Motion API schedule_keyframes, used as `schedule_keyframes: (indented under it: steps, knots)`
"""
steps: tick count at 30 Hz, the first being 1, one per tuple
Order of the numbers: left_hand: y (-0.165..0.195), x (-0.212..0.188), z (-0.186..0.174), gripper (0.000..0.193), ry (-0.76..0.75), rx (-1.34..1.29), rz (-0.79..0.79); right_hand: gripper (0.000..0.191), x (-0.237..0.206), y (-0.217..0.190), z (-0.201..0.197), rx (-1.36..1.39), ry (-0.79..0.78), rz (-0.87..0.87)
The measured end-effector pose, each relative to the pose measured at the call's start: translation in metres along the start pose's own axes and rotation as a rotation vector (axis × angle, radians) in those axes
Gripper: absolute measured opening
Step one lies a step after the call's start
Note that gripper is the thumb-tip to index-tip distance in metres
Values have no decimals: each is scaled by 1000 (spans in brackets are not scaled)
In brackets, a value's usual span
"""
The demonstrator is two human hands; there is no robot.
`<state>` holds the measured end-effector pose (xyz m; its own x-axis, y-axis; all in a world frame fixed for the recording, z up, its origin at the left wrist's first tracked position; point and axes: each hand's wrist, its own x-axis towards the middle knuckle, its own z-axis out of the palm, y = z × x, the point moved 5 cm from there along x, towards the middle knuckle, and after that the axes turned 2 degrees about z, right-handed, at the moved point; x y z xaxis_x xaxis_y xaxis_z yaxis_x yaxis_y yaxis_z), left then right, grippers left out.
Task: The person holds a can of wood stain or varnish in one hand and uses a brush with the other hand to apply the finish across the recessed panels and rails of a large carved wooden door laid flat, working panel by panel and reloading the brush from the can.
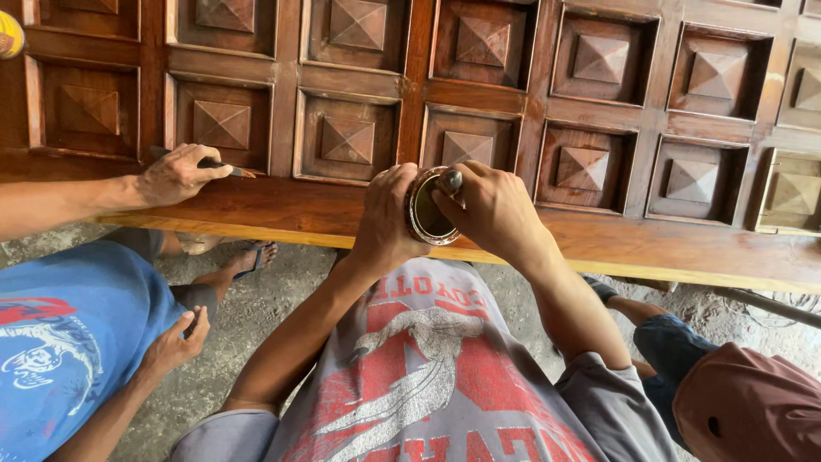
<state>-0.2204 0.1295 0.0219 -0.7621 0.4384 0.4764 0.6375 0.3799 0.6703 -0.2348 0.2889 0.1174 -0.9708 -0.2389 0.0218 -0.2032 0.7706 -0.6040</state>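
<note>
My left hand (386, 214) grips the side of a small round tin (425, 210) with a dark liquid inside. My right hand (489, 210) is over the tin's rim, fingers pinched on a small dark-tipped tool (451, 180) held at the tin's top edge. Both hands hover over the lower rail of a large dark-brown carved wooden door (599, 248) lying flat, with rows of square raised panels.
At the left, another person in a blue shirt (60, 334) presses a hand (175, 175) with a thin tool (231, 168) onto the door. A third person in a dark red cap (748, 402) crouches at the lower right. Grey concrete floor (256, 308) lies below the door's edge.
</note>
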Motion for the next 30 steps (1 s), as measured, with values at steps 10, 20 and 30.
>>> schedule_keyframes:
  steps: [10,20,30]
  knots:
    - [6,3,5,114,-13,16,20,19,-3,14,1,40,23,-9]
    - [-18,-6,4,119,111,7,-51,10,-23,79,-38,325,28,259]
    - [-31,-30,-24,109,205,-91,-432,15,0,232,61,764,246,511]
